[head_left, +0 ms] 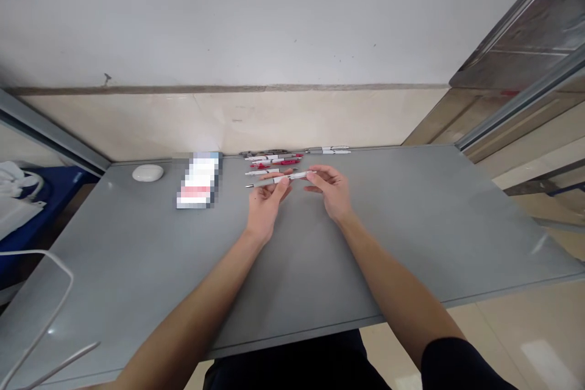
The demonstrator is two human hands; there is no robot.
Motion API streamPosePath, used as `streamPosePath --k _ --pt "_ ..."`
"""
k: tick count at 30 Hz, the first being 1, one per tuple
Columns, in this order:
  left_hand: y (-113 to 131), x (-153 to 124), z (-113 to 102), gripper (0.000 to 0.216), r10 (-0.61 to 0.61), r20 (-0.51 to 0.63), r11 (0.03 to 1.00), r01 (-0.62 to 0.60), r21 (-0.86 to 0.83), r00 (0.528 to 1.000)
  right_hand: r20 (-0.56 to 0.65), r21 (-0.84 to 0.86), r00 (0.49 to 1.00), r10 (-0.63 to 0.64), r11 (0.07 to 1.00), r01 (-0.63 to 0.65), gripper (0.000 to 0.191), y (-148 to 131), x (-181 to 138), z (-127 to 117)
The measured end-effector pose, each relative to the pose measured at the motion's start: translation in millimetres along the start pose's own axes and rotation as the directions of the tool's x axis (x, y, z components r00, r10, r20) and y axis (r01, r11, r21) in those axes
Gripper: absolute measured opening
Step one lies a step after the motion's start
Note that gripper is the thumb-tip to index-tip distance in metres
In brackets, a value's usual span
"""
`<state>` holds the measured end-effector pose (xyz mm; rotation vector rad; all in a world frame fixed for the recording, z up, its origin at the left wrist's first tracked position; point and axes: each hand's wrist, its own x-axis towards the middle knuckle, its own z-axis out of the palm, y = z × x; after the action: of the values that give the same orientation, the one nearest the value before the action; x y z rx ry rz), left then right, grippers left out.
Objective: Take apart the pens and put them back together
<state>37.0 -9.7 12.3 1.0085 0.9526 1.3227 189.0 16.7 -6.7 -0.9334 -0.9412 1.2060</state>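
A white and grey pen (269, 181) is held level above the table, its tip to the left. My left hand (265, 204) pinches it near the middle between thumb and fingers. At its right end, my right hand (333, 190) closes thumb and fingertips on it. Just behind my hands lie several pens in a loose group, among them a red pen (286, 162), a white pen (262, 172) and dark pens (262, 153). Farther right, white pens (336, 150) lie near the wall.
A blurred phone (198, 183) and a white oval case (147, 173) are at the left on the grey table (411, 219). A white cable (68, 274) hangs at the lower left. The wall (283, 116) closes off the table's back edge.
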Motion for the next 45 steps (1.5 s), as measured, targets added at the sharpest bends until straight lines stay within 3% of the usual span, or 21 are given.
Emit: streamPosePath --k 5,8,11,15,18,20,23,29,36,45 --pt "1 3 -19 0.040 -0.025 0.068 0.974 0.009 0.225 0.997 -0.117 0.262 0.989 0.087 0.963 -0.054 0.028 2 8 2" --pt "1 10 -34 0.033 0.039 0.133 0.879 -0.097 0.467 0.990 -0.197 0.381 0.968 0.154 0.922 -0.069 0.025 4 16 2" --pt "1 17 -47 0.032 0.097 0.295 0.644 -0.286 0.710 0.951 -0.262 0.454 0.944 0.200 0.889 -0.062 0.022 6 22 3" --pt "-2 22 -55 0.029 0.163 0.463 0.312 -0.491 0.813 0.871 -0.318 0.557 0.924 0.212 0.830 0.001 0.017 7 29 6" --pt "-9 24 -55 0.031 0.159 0.544 0.110 -0.562 0.820 0.824 -0.347 0.643 0.912 0.218 0.763 0.062 0.013 7 31 11" --pt "-13 25 -55 0.032 0.154 0.554 0.040 -0.565 0.824 0.818 -0.339 0.695 0.914 0.224 0.714 0.083 0.012 6 30 12" --pt "-18 26 -55 0.035 0.161 0.537 -0.009 -0.543 0.840 0.828 -0.323 0.736 0.926 0.195 0.667 0.117 0.009 9 26 11" --pt "-21 24 -56 0.046 0.149 0.501 -0.064 -0.497 0.865 0.853 -0.244 0.752 0.961 0.132 0.652 0.101 0.028 19 21 1" --pt "-20 21 -55 0.055 0.071 0.494 -0.126 -0.484 0.866 0.866 -0.211 0.727 0.975 0.063 0.677 0.113 0.030 21 20 -1" --pt "-22 20 -55 0.054 0.075 0.484 -0.139 -0.471 0.871 0.872 -0.208 0.704 0.977 0.039 0.699 0.122 0.030 23 20 -4"
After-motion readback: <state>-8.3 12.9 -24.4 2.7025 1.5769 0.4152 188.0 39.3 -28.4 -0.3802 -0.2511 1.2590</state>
